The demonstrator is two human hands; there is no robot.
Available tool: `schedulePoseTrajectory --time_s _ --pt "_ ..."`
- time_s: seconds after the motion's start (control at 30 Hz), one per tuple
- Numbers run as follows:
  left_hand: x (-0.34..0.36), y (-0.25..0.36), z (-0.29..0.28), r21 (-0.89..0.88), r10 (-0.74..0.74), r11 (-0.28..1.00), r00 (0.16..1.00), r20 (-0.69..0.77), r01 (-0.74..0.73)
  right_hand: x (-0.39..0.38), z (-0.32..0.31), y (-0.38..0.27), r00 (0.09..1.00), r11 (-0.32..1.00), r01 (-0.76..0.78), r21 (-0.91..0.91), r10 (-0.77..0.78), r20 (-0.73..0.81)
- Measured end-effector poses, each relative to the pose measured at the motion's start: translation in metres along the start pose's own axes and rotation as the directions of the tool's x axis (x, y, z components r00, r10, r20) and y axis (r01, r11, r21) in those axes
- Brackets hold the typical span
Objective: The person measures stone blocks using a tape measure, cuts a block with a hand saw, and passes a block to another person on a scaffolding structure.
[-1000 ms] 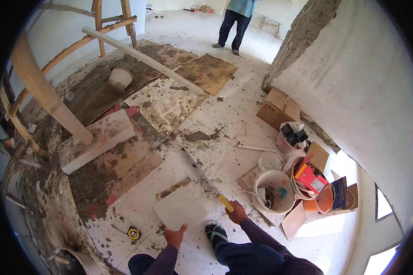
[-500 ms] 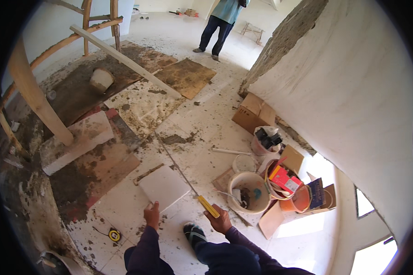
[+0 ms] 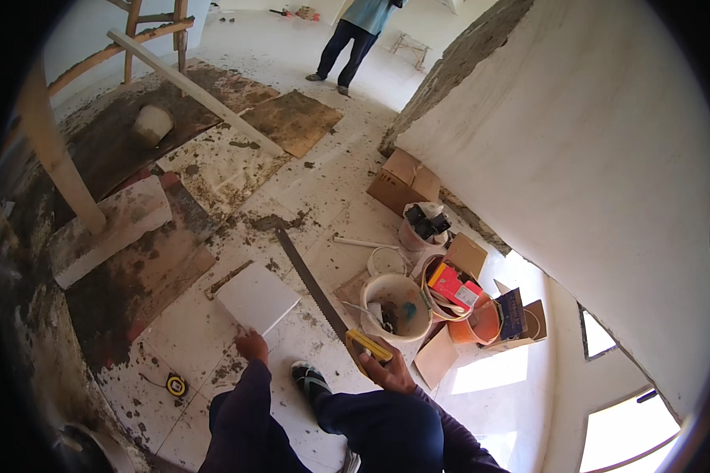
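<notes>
My right hand (image 3: pixel 388 368) grips the yellow handle of a long hand saw (image 3: pixel 312 285), whose blade runs up and left across the tiled floor. My left hand (image 3: pixel 252 345) rests with its fingers on the near corner of a white square tile (image 3: pixel 257 298) lying flat on the floor. The saw blade passes just right of the tile. My foot in a dark shoe (image 3: pixel 311 381) stands between the two hands.
A white bucket (image 3: pixel 394 303) with tools, an orange bucket (image 3: pixel 481 323), cardboard boxes (image 3: pixel 402 181) and a smaller pail (image 3: pixel 418 229) line the wall on the right. A yellow tape measure (image 3: pixel 176 385) lies at lower left. Mortar patches, boards and a wooden ladder lie to the left. Another person (image 3: pixel 355 39) stands far off.
The view has drifted so the floor things sit more to the right and lower. My hands keep the same hold on saw and tile; the saw blade lies slightly closer to the tile.
</notes>
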State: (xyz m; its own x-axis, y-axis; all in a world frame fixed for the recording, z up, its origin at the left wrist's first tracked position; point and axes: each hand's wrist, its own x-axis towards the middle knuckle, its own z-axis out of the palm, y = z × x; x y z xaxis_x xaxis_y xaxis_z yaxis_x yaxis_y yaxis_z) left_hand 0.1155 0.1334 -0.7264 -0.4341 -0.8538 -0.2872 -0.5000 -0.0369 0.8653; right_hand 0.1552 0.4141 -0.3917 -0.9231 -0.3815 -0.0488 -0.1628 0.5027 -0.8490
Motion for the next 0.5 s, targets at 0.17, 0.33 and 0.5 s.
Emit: schedulePoseTrajectory --time_s 0.17,0.33,0.5 --pt "0.026 0.012 -0.031 0.159 0.208 0.958 0.961 0.181 -0.237 0.028 0.033 0.023 0.992 0.991 0.126 -0.047 -0.125 0.008" --pt "0.064 0.032 -0.055 0.008 0.208 0.978 0.978 0.011 -0.208 0.054 0.087 0.076 0.993 0.994 0.105 -0.006 -0.105 0.061" --pt "0.121 0.048 -0.031 -0.048 0.242 0.968 0.969 -0.058 -0.245 0.078 0.134 0.105 0.978 0.989 0.138 0.056 -0.145 0.147"
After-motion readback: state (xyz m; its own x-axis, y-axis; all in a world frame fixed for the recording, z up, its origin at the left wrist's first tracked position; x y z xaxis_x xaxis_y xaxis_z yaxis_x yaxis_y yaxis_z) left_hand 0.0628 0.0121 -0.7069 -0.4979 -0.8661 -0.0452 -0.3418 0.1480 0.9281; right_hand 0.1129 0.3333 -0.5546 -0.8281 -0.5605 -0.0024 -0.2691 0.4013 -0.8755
